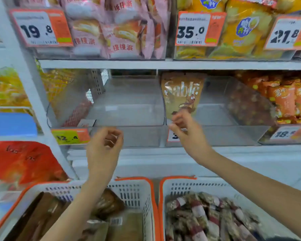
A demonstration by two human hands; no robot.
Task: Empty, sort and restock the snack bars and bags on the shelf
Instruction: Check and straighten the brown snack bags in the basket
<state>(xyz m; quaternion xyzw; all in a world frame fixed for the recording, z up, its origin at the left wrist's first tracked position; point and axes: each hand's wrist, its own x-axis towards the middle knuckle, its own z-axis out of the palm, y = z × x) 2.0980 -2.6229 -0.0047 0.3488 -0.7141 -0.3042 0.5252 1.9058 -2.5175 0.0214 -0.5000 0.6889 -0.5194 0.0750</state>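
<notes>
Midway through restocking, by the look of it: the two clear bins on the middle shelf [163,150] are nearly bare. The left bin [127,117] holds nothing that can be seen. The right bin [233,134] holds one brown Sablé bag [181,92], standing upright at its left end. The right hand [186,129] is at the bag's lower edge, fingers loosely curled; motion blur hides whether it touches or pinches the bag. The left hand [105,145] hangs in front of the left bin, fingers curled inward around nothing.

Two orange-rimmed white baskets sit below. The left basket [134,190] carries brown bags [109,202]; the right basket [181,186] carries a heap of wrapped bars [207,216]. Sorting thus appears done, and nearly all refilling is judged to remain.

Surroundings: a white shop shelving unit. Pink pie packs [118,30] and yellow chip bags [241,30] fill the shelf above, behind price tags [35,30]. Orange packs [285,100] fill the bin to the right, and red bags [23,164] lie in the bay at left.
</notes>
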